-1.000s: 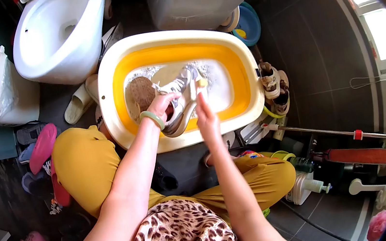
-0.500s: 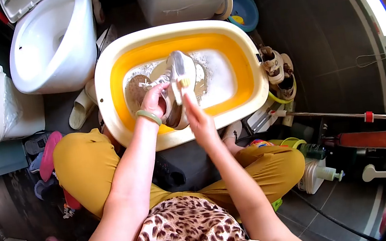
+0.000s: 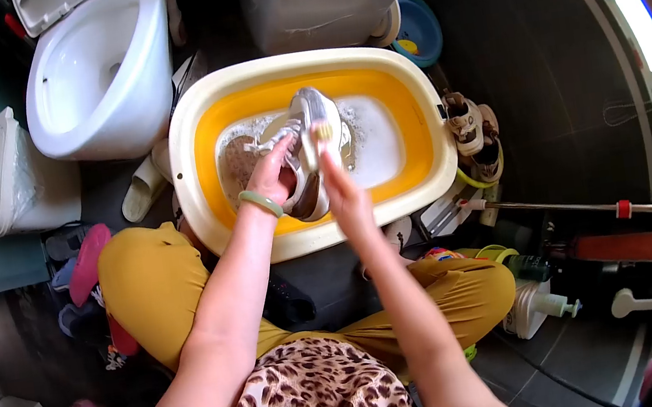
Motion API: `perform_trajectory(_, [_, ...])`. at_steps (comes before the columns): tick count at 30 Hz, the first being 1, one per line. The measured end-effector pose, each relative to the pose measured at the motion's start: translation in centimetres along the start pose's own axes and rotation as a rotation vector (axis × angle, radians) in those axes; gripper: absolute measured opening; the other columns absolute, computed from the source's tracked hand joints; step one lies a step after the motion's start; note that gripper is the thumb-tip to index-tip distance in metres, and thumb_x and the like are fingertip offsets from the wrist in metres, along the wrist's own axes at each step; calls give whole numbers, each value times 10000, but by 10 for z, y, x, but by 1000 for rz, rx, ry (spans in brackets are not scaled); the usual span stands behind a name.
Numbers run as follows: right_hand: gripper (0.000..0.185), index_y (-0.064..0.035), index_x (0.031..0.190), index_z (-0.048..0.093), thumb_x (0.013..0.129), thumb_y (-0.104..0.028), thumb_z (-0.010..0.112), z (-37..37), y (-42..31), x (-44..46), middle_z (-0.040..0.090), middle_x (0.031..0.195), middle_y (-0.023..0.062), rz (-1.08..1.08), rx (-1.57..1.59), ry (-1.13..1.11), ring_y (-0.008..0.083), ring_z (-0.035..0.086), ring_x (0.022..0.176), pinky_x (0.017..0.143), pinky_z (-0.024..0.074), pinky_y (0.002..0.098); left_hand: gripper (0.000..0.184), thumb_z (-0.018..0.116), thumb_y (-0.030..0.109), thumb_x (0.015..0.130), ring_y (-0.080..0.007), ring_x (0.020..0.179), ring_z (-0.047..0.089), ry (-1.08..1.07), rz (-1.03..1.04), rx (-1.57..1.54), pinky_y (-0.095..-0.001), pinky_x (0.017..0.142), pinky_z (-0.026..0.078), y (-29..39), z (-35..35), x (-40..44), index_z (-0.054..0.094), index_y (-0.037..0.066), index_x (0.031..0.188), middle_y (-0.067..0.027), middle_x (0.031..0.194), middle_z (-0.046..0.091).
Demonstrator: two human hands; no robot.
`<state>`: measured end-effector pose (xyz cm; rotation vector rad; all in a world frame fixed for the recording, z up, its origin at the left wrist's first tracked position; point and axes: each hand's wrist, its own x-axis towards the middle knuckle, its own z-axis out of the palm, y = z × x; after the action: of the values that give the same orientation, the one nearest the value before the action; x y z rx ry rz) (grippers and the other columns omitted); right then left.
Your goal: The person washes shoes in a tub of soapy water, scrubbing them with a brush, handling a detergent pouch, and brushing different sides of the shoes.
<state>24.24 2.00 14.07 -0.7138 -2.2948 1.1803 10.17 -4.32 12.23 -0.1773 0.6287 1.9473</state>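
A grey and white sneaker [image 3: 315, 106] is tilted over the yellow wash basin [image 3: 185, 181] with the cream rim. My left hand [image 3: 275, 179], with a pale green bangle at the wrist, grips it by the opening near the laces. My right hand [image 3: 348, 196] is closed on a small scrubbing brush [image 3: 323, 131], its pale bristles against the side of the shoe; motion blurs the hand and handle. Foamy water [image 3: 375, 135] lies in the basin. A brownish patch [image 3: 238, 161] shows left of the sneaker; I cannot tell what it is.
A toilet [image 3: 99, 77] and a white bin [image 3: 31, 180] stand at the left. Another pair of shoes [image 3: 468, 127] sits right of the basin, near a metal pole [image 3: 557, 206]. A blue bowl [image 3: 418, 27] is behind, and a pump bottle [image 3: 533, 309] by my right knee.
The whole view has shifted slightly, with the basin lower and further right. The sneaker has tilted a little in my left hand, and the brush has moved along its side.
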Motion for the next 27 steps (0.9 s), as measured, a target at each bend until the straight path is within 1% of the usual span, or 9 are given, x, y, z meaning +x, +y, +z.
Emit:
perform_trajectory(2, [414, -159, 1260, 493, 856, -94, 561, 8, -11, -53, 588, 1042, 231, 23, 9, -20, 316, 572, 1023, 791, 468, 331, 314, 509, 282, 894, -210, 969, 566, 25, -17, 17, -364, 892, 436, 2, 6, -5, 535, 68, 1122, -84, 1065, 599])
perform_trajectory(5, [448, -201, 1256, 496, 832, -87, 585, 4, -13, -33, 594, 978, 225, -78, -50, -10, 336, 609, 927, 733, 488, 356, 360, 470, 321, 908, -239, 976, 565, -37, -39, -80, -376, 912, 420, -2, -1, -3, 518, 50, 1140, -109, 1077, 592])
perform_trajectory(9, [341, -183, 1223, 523, 882, -184, 520, -7, -15, 52, 601, 837, 220, 71, 88, 108, 274, 637, 706, 619, 480, 331, 335, 458, 281, 919, -250, 1029, 541, 6, 1, -99, -398, 934, 406, -2, 14, -4, 517, 33, 1136, -131, 1121, 569])
perform_trajectory(11, [360, -91, 1248, 499, 888, -94, 518, -6, -25, 34, 649, 949, 102, 82, -123, -18, 89, 555, 811, 710, 452, 237, 337, 465, 279, 916, -254, 1033, 540, 39, 102, -155, -403, 943, 400, 0, 18, -2, 517, 27, 1133, -139, 1120, 567])
perform_trajectory(17, [410, -114, 1254, 496, 853, -52, 555, 15, -30, -49, 596, 1048, 222, 143, -60, -58, 243, 620, 943, 775, 463, 293, 417, 468, 362, 899, -273, 1018, 535, 89, 47, -240, -407, 928, 411, 2, 16, -6, 496, 43, 1166, -144, 1152, 545])
perform_trajectory(19, [386, -144, 1263, 487, 880, -114, 531, 12, -27, -9, 629, 935, 193, 59, -154, 39, 222, 640, 808, 696, 476, 290, 404, 450, 341, 910, -274, 1058, 517, -24, 86, -283, -416, 955, 390, -2, 11, 3, 481, 51, 1190, -135, 1180, 533])
perform_trajectory(21, [379, -223, 1259, 484, 882, -204, 519, 12, -25, 36, 582, 752, 240, -44, -62, 134, 362, 607, 660, 572, 467, 405, 407, 437, 322, 919, -272, 1114, 484, -127, 85, -304, -424, 996, 348, -1, 20, -2, 462, 44, 1214, -137, 1220, 508])
perform_trajectory(24, [376, -226, 1266, 472, 892, -213, 506, 17, -16, 45, 586, 794, 241, 96, 30, 99, 387, 602, 726, 609, 469, 400, 433, 405, 311, 931, -279, 1154, 452, -124, 121, -286, -431, 1016, 320, -1, 20, -2, 387, 56, 1282, -139, 1275, 458])
perform_trajectory(27, [398, -149, 1280, 465, 886, -140, 519, 31, 4, -25, 582, 1042, 224, -101, 36, 154, 308, 612, 941, 723, 479, 339, 390, 392, 297, 942, -270, 1128, 474, -104, 150, -380, -418, 994, 355, 0, 12, 5, 425, 50, 1243, -126, 1222, 504])
